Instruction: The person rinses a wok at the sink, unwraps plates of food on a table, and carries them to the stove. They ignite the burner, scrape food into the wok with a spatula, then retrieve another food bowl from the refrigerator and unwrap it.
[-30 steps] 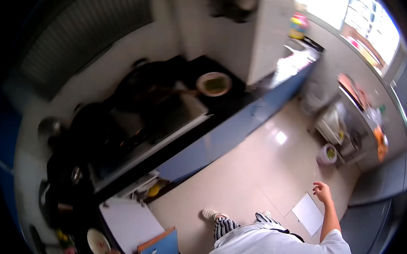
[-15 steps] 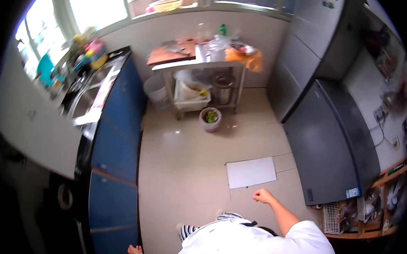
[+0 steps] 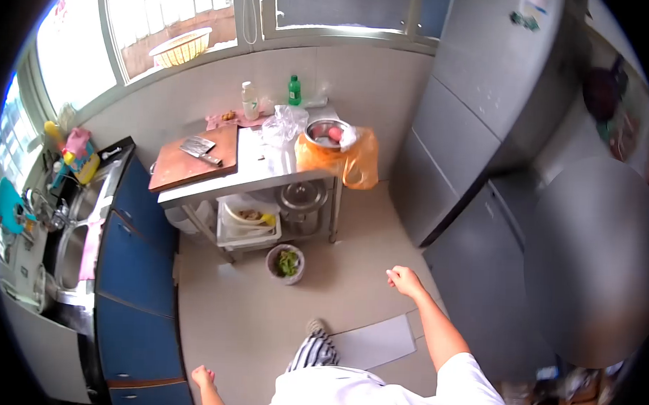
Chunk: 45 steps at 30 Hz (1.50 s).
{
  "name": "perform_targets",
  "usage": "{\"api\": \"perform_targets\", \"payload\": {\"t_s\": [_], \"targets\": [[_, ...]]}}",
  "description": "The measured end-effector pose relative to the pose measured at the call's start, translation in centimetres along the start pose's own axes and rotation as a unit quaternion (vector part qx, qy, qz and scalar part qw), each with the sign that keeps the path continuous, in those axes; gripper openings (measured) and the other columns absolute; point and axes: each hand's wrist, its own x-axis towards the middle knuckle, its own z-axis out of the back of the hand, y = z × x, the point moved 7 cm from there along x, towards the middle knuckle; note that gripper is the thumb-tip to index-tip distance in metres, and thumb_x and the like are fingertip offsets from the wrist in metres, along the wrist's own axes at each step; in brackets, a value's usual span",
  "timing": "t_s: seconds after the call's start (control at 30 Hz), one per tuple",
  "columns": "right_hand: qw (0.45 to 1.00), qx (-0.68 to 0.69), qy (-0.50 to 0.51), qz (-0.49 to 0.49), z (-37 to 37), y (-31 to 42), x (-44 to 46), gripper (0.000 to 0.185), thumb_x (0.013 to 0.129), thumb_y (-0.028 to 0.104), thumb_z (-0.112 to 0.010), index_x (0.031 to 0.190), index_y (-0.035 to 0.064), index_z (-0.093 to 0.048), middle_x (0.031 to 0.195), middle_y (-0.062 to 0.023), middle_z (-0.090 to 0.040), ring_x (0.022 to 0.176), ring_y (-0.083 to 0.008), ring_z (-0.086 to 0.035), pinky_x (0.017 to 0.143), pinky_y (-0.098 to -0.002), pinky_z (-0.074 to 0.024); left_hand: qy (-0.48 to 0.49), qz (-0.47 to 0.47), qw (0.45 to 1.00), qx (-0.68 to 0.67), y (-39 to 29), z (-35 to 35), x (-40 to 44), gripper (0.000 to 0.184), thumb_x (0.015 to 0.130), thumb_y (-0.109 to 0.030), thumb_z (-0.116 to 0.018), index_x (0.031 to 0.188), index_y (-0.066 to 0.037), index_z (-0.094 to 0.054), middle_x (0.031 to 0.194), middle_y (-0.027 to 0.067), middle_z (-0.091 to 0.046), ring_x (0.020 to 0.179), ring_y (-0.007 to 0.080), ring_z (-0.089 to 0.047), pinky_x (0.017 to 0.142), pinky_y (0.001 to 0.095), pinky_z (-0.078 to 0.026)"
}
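My left hand [image 3: 203,375] hangs low beside the blue cabinets, its fingers curled in and nothing seen in them. Over the tiled floor, my right hand [image 3: 406,280] is held out in a loose fist, also with nothing showing in it. Neither hand touches anything. Ahead stands a metal table [image 3: 249,188] bearing a wooden cutting board [image 3: 174,168] with a cleaver [image 3: 200,151] on it. A steel bowl [image 3: 327,132] sits there among an orange plastic bag [image 3: 362,164]. A small bin with green leaves [image 3: 286,263] stands on the floor before the table.
Blue cabinets [image 3: 137,259] with a sink [image 3: 72,253] run along the left. At right are a tall grey refrigerator [image 3: 466,107] and a lower dark appliance [image 3: 480,282], partly hidden by a blurred patch. A white floor panel [image 3: 376,341] lies near my foot. A lidded pot [image 3: 301,198] is under the table.
I have stepped forward; the table, bin and refrigerator appear nearer. The floor panel is now beside my foot. My left hand has come further into view, and my right hand sits higher in view.
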Motion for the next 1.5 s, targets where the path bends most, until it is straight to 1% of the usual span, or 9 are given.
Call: {"api": "perform_targets", "payload": {"t_s": [0.47,0.8,0.97,1.0,1.07,1.2,1.23,1.37,1.5], "targets": [[0.929,-0.308,-0.193,0.070,35.5,10.4,38.1,0.022,0.080,0.014,-0.048,0.101,0.0102,-0.056,0.101,-0.0109,-0.058,0.095,-0.0305,-0.054,0.079,-0.0398,-0.0443,0.266,-0.090,0.958,-0.058,-22.8,-42.1,-17.9,0.021,0.083,-0.018,-0.056,0.101,-0.007,-0.052,0.097,0.0049,-0.055,0.083,0.0167,-0.055,0.065,0.0258,-0.050],[0.687,-0.644,-0.298,0.159,52.5,20.8,70.4,0.027,0.080,0.016,-0.046,0.106,0.0106,-0.054,0.110,-0.0083,-0.053,0.112,-0.0232,-0.044,0.098,-0.0388,-0.0280,0.183,-0.119,0.970,-0.103,-29.7,-55.6,-30.2,0.031,0.081,-0.009,-0.057,0.109,-0.005,-0.047,0.106,0.0114,-0.053,0.094,0.0259,-0.054,0.079,0.0346,-0.048],[0.413,-0.896,-0.149,-0.075,55.4,23.2,75.7,0.046,0.090,0.028,-0.035,0.126,-0.0004,-0.036,0.130,-0.0123,-0.039,0.123,-0.0231,-0.031,0.104,-0.0315,-0.0152,0.161,-0.096,0.976,-0.114,-31.8,-57.0,-31.2,0.029,0.084,-0.012,-0.052,0.111,-0.006,-0.047,0.109,0.0113,-0.053,0.099,0.0262,-0.053,0.082,0.0355,-0.046],[0.302,-0.941,-0.080,-0.132,55.6,23.3,76.1,0.051,0.092,0.031,-0.033,0.129,-0.0026,-0.032,0.133,-0.0131,-0.036,0.125,-0.0231,-0.029,0.105,-0.0300,-0.0127,0.171,-0.090,0.974,-0.122,-31.8,-57.1,-31.6,0.029,0.085,-0.014,-0.050,0.113,-0.006,-0.047,0.110,0.0109,-0.053,0.100,0.0260,-0.052,0.084,0.0355,-0.045],[-0.142,-0.958,0.106,-0.226,57.1,20.9,79.6,0.056,0.092,0.036,-0.032,0.130,-0.0045,-0.029,0.137,-0.0159,-0.030,0.126,-0.0248,-0.027,0.104,-0.0288,-0.0126,0.182,-0.086,0.970,-0.135,-31.7,-57.2,-32.6,0.031,0.084,-0.012,-0.051,0.114,-0.006,-0.046,0.110,0.0105,-0.054,0.100,0.0245,-0.053,0.083,0.0344,-0.045],[-0.109,-0.973,0.066,-0.191,56.6,18.3,82.5,0.047,0.089,0.031,-0.036,0.122,-0.0028,-0.035,0.126,-0.0145,-0.036,0.118,-0.0244,-0.032,0.100,-0.0296,-0.0184,0.208,-0.066,0.963,-0.159,-31.7,-56.8,-33.2,0.032,0.084,-0.010,-0.053,0.115,-0.006,-0.046,0.110,0.0103,-0.054,0.096,0.0232,-0.054,0.081,0.0311,-0.046],[-0.030,-0.984,0.015,-0.176,56.1,19.4,81.9,0.044,0.088,0.029,-0.038,0.119,-0.0022,-0.037,0.123,-0.0140,-0.037,0.115,-0.0243,-0.034,0.099,-0.0299,-0.0204,0.208,-0.068,0.962,-0.166,-31.9,-56.8,-33.1,0.032,0.084,-0.010,-0.053,0.115,-0.006,-0.046,0.110,0.0103,-0.054,0.096,0.0232,-0.054,0.081,0.0311,-0.046],[0.558,-0.800,-0.213,0.054,50.2,26.6,77.1,0.031,0.085,0.021,-0.043,0.107,0.0000,-0.045,0.109,-0.0122,-0.045,0.105,-0.0238,-0.041,0.093,-0.0310,-0.0281,0.244,-0.086,0.947,-0.189,-34.5,-58.4,-33.6,0.028,0.083,-0.011,-0.054,0.109,-0.006,-0.047,0.103,0.0102,-0.056,0.088,0.0226,-0.056,0.070,0.0309,-0.050],[0.629,-0.694,-0.242,0.252,40.6,31.6,69.2,0.019,0.081,0.014,-0.049,0.096,0.0022,-0.053,0.095,-0.0103,-0.052,0.095,-0.0233,-0.047,0.087,-0.0321,-0.0359,0.342,-0.099,0.916,-0.183,-37.3,-61.6,-35.1,0.021,0.083,-0.012,-0.053,0.103,-0.007,-0.049,0.102,0.0101,-0.057,0.083,0.0201,-0.058,0.066,0.0280,-0.049]]}}
